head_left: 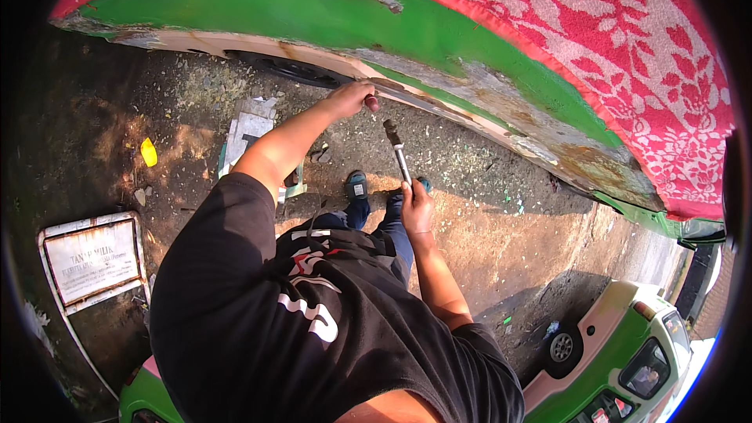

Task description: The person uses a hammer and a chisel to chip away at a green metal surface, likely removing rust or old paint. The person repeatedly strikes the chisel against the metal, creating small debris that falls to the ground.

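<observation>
Your right hand [417, 208] is clamped on the hammer [400, 158], partway along its shaft; the head is up, near the left fist but apart from it. Your left hand [350, 99] is closed round a reddish-brown stub [371, 102], likely a tool handle, at the lower edge of the green body panel [313, 16]. Can't tell what its far end touches; your fist hides it.

Looks like striking work along that edge. To do it well: seat the tool first, line the hammer face up square with the stub, keep your left fingers well below the struck end. Short swings, then check the edge. Grip further down the shaft if you need more force. Watch your feet, they're in the drop zone. Eye protection wouldn't hurt, chips litter the ground [486, 235].

Counts: one hammer, one stub, two shoes [356, 186], one red-and-white patterned cloth [564, 23] draped over the panel's upper edge, one yellow piece [148, 152] on the ground to your left, one framed sign [92, 258] beyond it. Other green vehicles: two, one behind your right [607, 345], one partly visible behind your left [146, 392].
</observation>
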A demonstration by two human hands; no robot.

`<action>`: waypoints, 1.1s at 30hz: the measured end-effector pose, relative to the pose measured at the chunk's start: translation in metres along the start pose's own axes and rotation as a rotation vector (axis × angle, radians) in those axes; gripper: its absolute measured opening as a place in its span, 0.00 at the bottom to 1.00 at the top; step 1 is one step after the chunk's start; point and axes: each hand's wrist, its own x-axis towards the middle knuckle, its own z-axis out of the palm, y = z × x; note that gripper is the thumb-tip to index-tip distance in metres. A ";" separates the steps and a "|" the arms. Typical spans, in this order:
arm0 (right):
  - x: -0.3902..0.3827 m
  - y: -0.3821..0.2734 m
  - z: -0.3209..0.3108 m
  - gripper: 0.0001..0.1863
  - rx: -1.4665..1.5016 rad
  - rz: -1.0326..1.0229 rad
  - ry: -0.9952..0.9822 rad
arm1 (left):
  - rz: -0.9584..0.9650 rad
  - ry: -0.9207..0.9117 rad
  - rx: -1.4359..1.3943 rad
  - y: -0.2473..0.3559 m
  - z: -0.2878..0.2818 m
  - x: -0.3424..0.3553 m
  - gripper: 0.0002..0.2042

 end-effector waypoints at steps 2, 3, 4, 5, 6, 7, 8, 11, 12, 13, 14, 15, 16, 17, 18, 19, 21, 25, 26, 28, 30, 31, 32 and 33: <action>-0.010 -0.020 -0.020 0.11 0.106 0.012 0.067 | 0.004 -0.082 0.002 0.008 -0.001 -0.008 0.10; -0.015 -0.016 -0.024 0.12 0.118 0.016 0.048 | 0.009 -0.123 0.003 0.013 -0.002 -0.012 0.11; -0.017 -0.014 -0.028 0.12 0.127 0.021 0.063 | 0.022 -0.128 -0.022 0.018 0.000 -0.015 0.12; -0.018 -0.010 -0.030 0.12 0.128 0.078 0.038 | 0.035 -0.133 -0.046 0.023 0.002 -0.020 0.13; -0.018 -0.007 -0.030 0.12 0.129 0.135 0.013 | 0.047 -0.139 -0.071 0.027 0.003 -0.023 0.14; -0.018 -0.007 -0.030 0.12 0.123 0.103 0.038 | 0.082 -0.111 -0.084 0.030 0.004 -0.026 0.16; -0.017 -0.007 -0.030 0.13 0.116 0.070 0.063 | 0.075 -0.100 -0.099 0.033 0.006 -0.027 0.17; -0.014 -0.010 -0.036 0.13 0.050 0.048 0.044 | 0.074 -0.062 -0.128 0.039 0.008 -0.028 0.17; -0.013 -0.011 -0.038 0.13 0.020 0.053 0.022 | 0.087 -0.047 -0.129 0.041 0.007 -0.027 0.18; -0.012 -0.010 -0.037 0.14 0.018 0.042 0.026 | 0.098 -0.033 -0.132 0.041 0.008 -0.027 0.18; -0.012 -0.009 -0.036 0.14 0.017 0.031 0.030 | 0.093 -0.031 -0.114 0.040 0.008 -0.026 0.18; -0.012 -0.008 -0.036 0.14 0.015 0.020 0.035 | 0.089 -0.030 -0.098 0.039 0.008 -0.025 0.18; -0.012 -0.009 -0.036 0.14 0.014 0.034 0.025 | 0.083 -0.029 -0.081 0.039 0.008 -0.024 0.18; -0.012 -0.011 -0.037 0.14 0.013 0.049 0.016 | 0.087 -0.028 -0.081 0.040 0.009 -0.023 0.18; -0.012 -0.012 -0.038 0.14 0.013 0.064 0.007 | 0.092 -0.027 -0.081 0.040 0.009 -0.023 0.18; -0.012 -0.011 -0.037 0.14 0.015 0.060 0.009 | 0.098 -0.026 -0.078 0.040 0.008 -0.022 0.18; -0.014 -0.008 -0.034 0.14 0.019 0.052 0.015 | 0.107 -0.002 -0.071 0.037 0.012 -0.021 0.17; -0.016 -0.007 -0.032 0.13 0.053 0.075 0.012 | 0.128 0.018 -0.036 0.038 0.015 -0.020 0.15; -0.016 -0.007 -0.031 0.13 0.053 0.070 0.013 | 0.125 0.013 -0.031 0.039 0.016 -0.020 0.15; -0.017 -0.007 -0.031 0.13 0.052 0.058 0.018 | 0.118 0.002 -0.020 0.039 0.016 -0.020 0.15; -0.018 -0.006 -0.030 0.13 0.051 0.045 0.023 | 0.109 -0.019 -0.013 0.038 0.016 -0.021 0.15; -0.018 -0.007 -0.030 0.13 0.049 0.056 0.017 | 0.105 -0.028 -0.010 0.036 0.015 -0.021 0.14; -0.018 -0.008 -0.031 0.13 0.047 0.066 0.011 | 0.103 -0.032 -0.011 0.035 0.015 -0.021 0.14; -0.018 -0.009 -0.031 0.13 0.045 0.077 0.005 | 0.102 -0.036 -0.012 0.033 0.015 -0.020 0.14</action>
